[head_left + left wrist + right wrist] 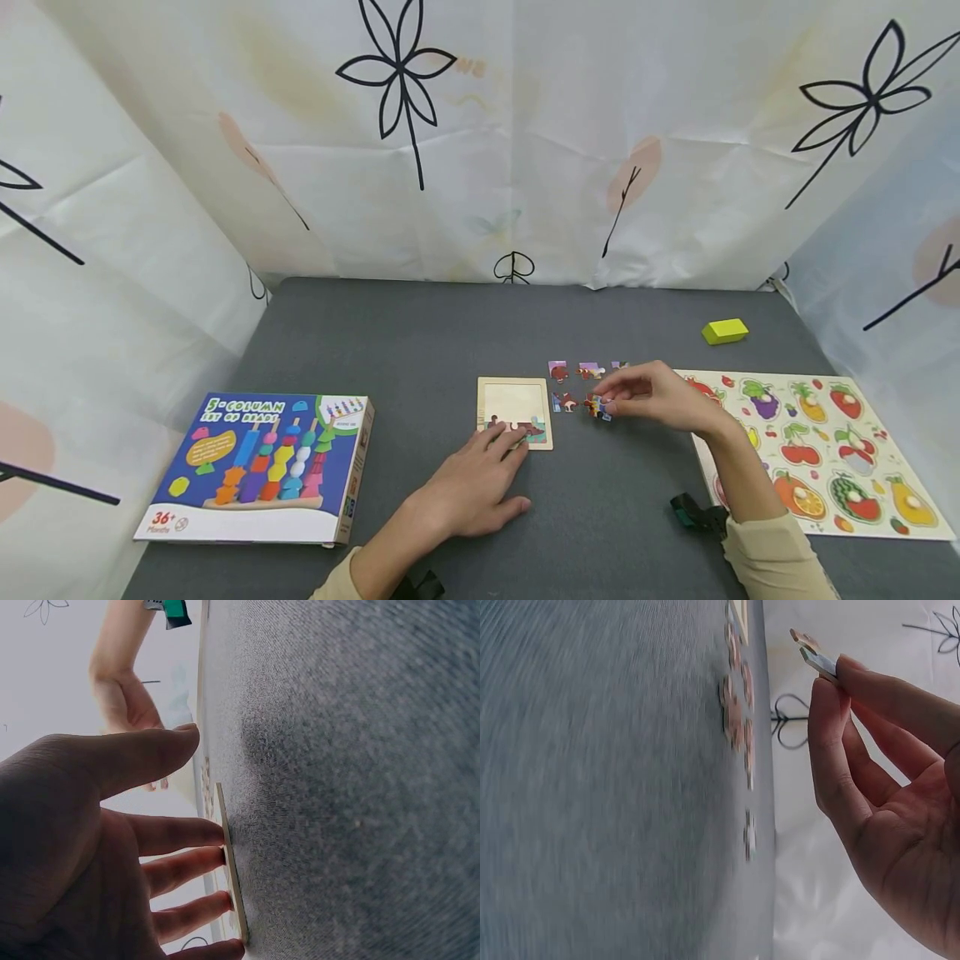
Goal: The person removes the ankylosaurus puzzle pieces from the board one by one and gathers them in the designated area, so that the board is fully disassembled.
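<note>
The left hand (477, 483) reaches in from the near left of the wooden jigsaw tray (483, 390), its fingers stretched out and slightly spread, with fingertips touching the tray's near side; the thumb stands apart from the tray, and this hand grips nothing. The right hand (654, 396) is to the right of the tray, its thumb and forefinger closed in a narrow pinch on a small printed jigsaw piece (597, 407). That piece is just right of the tray and, in the right wrist view, raised clear of the tabletop (420, 333).

Inside the tray, a strip of fitted jigsaw pieces (536, 430) runs along the near side, partly hidden by the left fingers, so their number cannot be told; the far part of the tray shows bare wood. Beside the tray's right edge lie at least four loose jigsaw pieces (558, 372), one of them partly behind the right hand.

Farther right of the tray is a fruit puzzle board (813, 408), the right forearm crossing its left edge. A yellow-green block (725, 332) sits beyond and to the right of the tray. Well left of the tray lies a 5-Column Set of Beads box (255, 467), and behind the tray hangs a white curtain (555, 108) with black flower outlines
</note>
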The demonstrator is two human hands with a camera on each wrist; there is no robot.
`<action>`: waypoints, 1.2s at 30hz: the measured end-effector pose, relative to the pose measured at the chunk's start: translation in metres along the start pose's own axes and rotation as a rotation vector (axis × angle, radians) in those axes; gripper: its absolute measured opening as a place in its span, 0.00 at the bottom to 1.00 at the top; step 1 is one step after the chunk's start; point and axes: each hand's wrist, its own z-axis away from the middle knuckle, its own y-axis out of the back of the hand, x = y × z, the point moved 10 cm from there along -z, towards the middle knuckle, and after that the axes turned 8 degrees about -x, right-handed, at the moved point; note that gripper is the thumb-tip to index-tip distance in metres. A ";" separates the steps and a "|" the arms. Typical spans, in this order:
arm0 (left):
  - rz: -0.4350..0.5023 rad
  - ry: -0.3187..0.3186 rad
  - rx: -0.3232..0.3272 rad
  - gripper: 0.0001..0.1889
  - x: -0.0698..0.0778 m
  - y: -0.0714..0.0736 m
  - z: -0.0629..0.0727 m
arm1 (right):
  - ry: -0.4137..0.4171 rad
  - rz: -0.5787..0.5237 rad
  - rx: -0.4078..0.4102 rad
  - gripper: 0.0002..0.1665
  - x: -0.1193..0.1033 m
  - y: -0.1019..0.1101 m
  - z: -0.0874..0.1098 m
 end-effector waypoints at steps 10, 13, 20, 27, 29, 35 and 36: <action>0.002 -0.004 0.004 0.37 -0.001 0.000 0.000 | -0.033 0.060 0.020 0.14 0.018 0.022 0.018; -0.002 -0.004 0.005 0.37 0.000 -0.001 0.000 | -0.045 0.065 0.014 0.14 0.025 0.026 0.020; 0.006 -0.001 -0.001 0.37 -0.001 -0.002 0.000 | -0.089 0.055 0.002 0.15 0.041 0.030 0.019; 0.012 -0.001 -0.006 0.37 -0.001 -0.003 0.000 | -0.112 0.096 0.016 0.14 0.045 0.030 0.017; 0.016 0.001 -0.011 0.38 -0.001 -0.004 -0.001 | -0.115 0.113 0.016 0.14 0.045 0.030 0.017; 0.032 0.015 -0.014 0.38 -0.003 -0.005 -0.002 | -0.128 0.133 0.016 0.13 0.047 0.031 0.017; 0.037 0.015 -0.011 0.38 -0.003 -0.005 -0.001 | -0.130 0.136 0.017 0.13 0.047 0.031 0.017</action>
